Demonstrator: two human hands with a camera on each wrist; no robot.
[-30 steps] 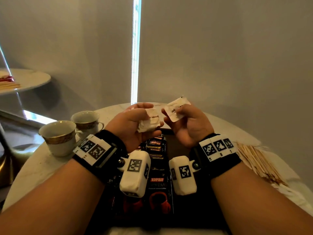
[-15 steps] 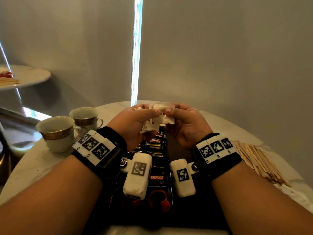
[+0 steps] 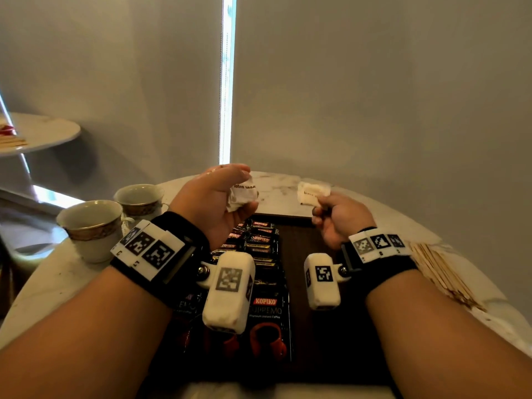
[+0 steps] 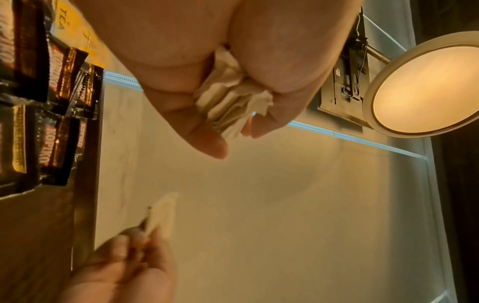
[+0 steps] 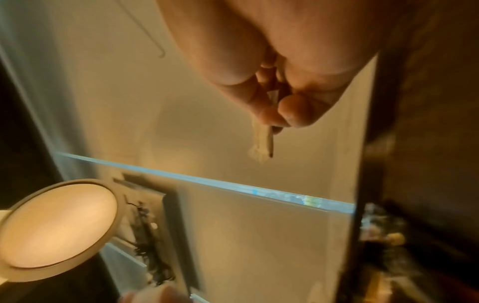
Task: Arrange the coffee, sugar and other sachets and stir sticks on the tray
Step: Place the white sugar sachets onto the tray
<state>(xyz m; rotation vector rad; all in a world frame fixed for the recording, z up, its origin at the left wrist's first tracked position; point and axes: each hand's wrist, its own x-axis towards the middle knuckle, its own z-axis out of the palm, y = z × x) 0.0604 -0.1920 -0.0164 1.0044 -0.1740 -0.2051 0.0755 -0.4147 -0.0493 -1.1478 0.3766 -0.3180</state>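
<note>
Grey blinds, dim room

I saw a bright window slit (image 3: 227, 79) between grey blinds (image 3: 374, 90), a round marble worktop (image 3: 276, 191), and a lit round lamp (image 4: 425, 86).

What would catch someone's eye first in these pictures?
The two raised hands above the tray: the left hand grips a bunch of white sachets, and the right hand pinches a single white sachet. Below them, black Kopiko coffee sachets line the dark tray.
</note>
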